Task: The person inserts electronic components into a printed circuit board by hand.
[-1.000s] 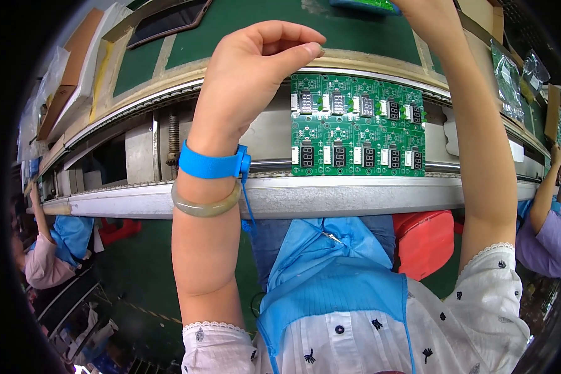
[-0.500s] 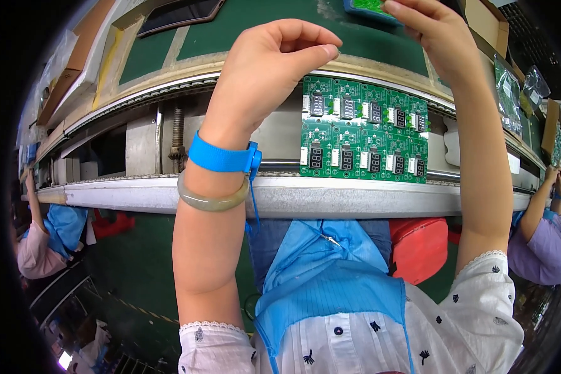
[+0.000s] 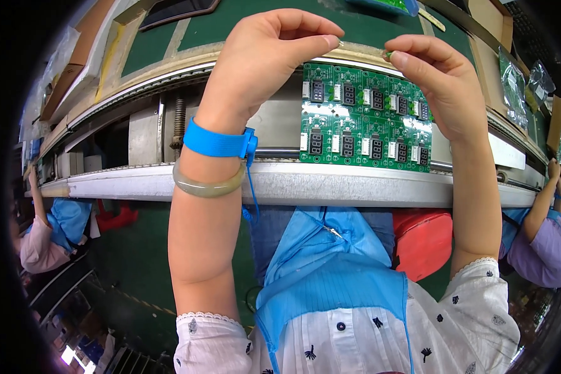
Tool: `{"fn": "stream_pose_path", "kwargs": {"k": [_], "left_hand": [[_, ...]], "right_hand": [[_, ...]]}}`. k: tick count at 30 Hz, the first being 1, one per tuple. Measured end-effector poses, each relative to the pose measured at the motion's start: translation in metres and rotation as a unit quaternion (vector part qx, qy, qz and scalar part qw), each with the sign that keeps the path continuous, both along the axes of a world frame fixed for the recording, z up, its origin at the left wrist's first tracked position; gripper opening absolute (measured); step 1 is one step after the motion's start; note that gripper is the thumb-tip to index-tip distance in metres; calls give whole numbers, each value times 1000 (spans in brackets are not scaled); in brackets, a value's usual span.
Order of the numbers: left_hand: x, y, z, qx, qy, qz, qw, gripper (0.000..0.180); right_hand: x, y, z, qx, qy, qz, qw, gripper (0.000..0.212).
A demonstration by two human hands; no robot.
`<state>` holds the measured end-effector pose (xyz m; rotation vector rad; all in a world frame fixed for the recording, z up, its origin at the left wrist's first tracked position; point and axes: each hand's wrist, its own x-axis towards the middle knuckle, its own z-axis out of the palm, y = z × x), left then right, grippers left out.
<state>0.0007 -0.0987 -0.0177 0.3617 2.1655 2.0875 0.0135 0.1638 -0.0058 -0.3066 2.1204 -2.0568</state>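
Observation:
Beyond the conveyor's near rail lies a green panel of circuit boards (image 3: 371,133), with black digit displays, white connectors and small green parts along its upper row. My right hand (image 3: 439,78), just above the panel's far right corner, pinches a small green LED (image 3: 389,55) between thumb and forefinger. Past the panel's far left corner, my left hand (image 3: 277,47) is closed in a pinch. A tiny glint shows at its fingertips, too small to name. Around my left wrist are a blue wrist strap (image 3: 215,138) with a cord and a pale bangle (image 3: 209,186).
A blue tray (image 3: 411,7) of green parts sits at the far edge, beside a pale stick (image 3: 432,19). A dark phone-like device (image 3: 177,11) lies far left. The metal rail (image 3: 355,186) runs across before me. Other people (image 3: 542,249) work at both sides.
My right hand has come down and left from beside the blue tray, bringing the green LED toward my left hand. My left hand has shifted only slightly.

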Motion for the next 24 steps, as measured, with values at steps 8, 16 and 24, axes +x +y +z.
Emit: {"fn": "stream_pose_path", "kwargs": {"k": [8, 16, 24], "left_hand": [[22, -22, 11, -105, -3, -41, 994, 21], [28, -32, 0, -101, -31, -73, 992, 20], [31, -36, -7, -114, -20, -65, 991, 20]], "right_hand": [[21, -8, -5, 98, 45, -5, 994, 17], [32, -33, -8, 183, 166, 27, 969, 18], [38, -48, -14, 325, 335, 33, 884, 20]]}}
